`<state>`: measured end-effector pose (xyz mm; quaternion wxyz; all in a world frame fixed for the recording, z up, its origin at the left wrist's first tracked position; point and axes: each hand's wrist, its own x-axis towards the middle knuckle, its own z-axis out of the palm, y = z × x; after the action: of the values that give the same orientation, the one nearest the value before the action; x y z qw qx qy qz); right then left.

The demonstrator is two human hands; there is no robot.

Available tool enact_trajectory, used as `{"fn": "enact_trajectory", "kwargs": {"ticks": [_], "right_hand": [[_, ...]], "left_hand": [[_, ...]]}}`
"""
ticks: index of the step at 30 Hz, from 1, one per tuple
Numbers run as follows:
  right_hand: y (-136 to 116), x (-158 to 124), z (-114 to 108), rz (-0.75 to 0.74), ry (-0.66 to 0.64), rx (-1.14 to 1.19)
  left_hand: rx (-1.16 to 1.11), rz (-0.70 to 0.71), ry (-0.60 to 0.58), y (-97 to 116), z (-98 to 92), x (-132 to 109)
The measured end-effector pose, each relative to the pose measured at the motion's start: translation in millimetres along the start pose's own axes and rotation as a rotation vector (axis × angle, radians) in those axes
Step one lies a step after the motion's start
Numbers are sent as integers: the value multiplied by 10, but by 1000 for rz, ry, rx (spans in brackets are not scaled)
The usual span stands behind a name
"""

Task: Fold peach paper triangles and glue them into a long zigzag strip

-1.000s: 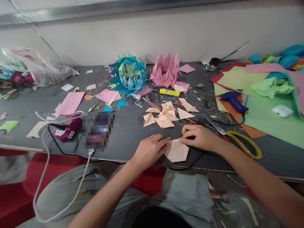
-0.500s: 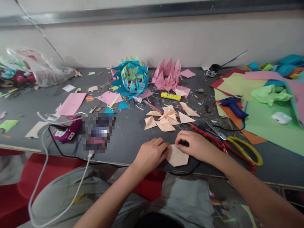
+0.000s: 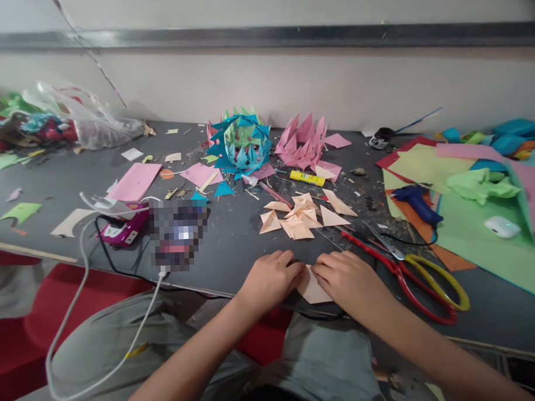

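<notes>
A peach piece of paper (image 3: 313, 289) lies at the table's front edge between my hands. My left hand (image 3: 272, 277) grips its left side, with fingers curled and thumb against the upper edge. On the right, my right hand (image 3: 348, 275) pinches and presses the paper's upper right part, covering that side. Just beyond my hands sits a loose pile of folded peach paper pieces (image 3: 303, 214). Close to my right forearm lie scissors with yellow handles (image 3: 441, 276) and a pair with red handles (image 3: 411, 292).
Behind stand a blue paper ring (image 3: 243, 146) and a pink one (image 3: 303, 142), with a yellow glue stick (image 3: 307, 178) in front. Coloured sheets (image 3: 484, 251), a blue glue gun (image 3: 419, 204) and a white case (image 3: 502, 227) lie right. At left are a phone (image 3: 181, 235) and cable.
My right hand has come down over the paper's right part, its fingers closer together. My left hand stays at the left side. The whole view has shifted slightly.
</notes>
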<state>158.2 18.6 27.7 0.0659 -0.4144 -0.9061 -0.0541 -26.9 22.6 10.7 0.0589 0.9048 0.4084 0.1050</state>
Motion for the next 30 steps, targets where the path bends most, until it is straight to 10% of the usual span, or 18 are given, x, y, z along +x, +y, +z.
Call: {"fn": "enact_trajectory", "kwargs": {"ticks": [13, 30], "right_hand": [[69, -139, -156, 174, -65, -72], [56, -45, 77, 140, -155, 307]], "left_hand": [[-34, -59, 8, 10, -19, 34], [-155, -633, -152, 400, -203, 53]]}}
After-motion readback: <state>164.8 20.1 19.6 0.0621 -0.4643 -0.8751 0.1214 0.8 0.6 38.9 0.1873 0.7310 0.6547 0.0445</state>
